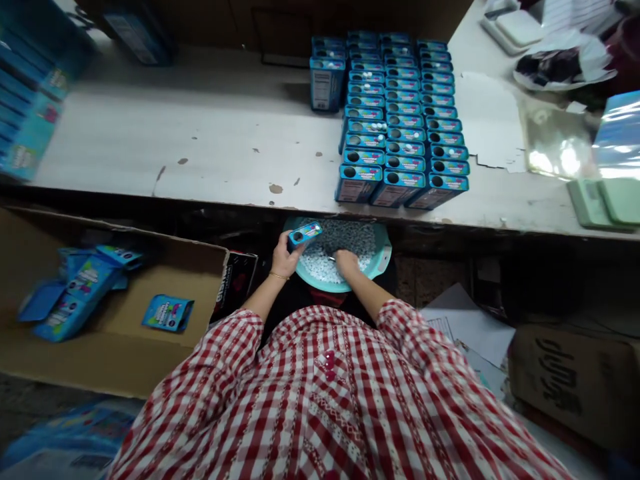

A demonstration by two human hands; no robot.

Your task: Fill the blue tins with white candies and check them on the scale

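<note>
My left hand (286, 257) grips a small blue box (305, 233) with a dark round opening in its top. It holds the box tilted over the left rim of a turquoise basin (383, 261). Small white pellets (320, 265) fill the basin, which sits at my lap below the table edge. Inside it, my right hand (346, 263) is closed among the pellets on a small metal utensil (332, 258), mostly hidden by the fingers and pellets. On the table beyond stand rows of similar blue boxes (405, 147), upright and packed together, some with white pellets on their tops.
A cardboard carton (165, 267) at my left contains blue packages (83, 293). More blue cartons (30, 100) stand at the table's far left. Plastic bags (565, 63) and pale green containers (600, 203) lie at the right. A brown box (570, 380) stands low on the right.
</note>
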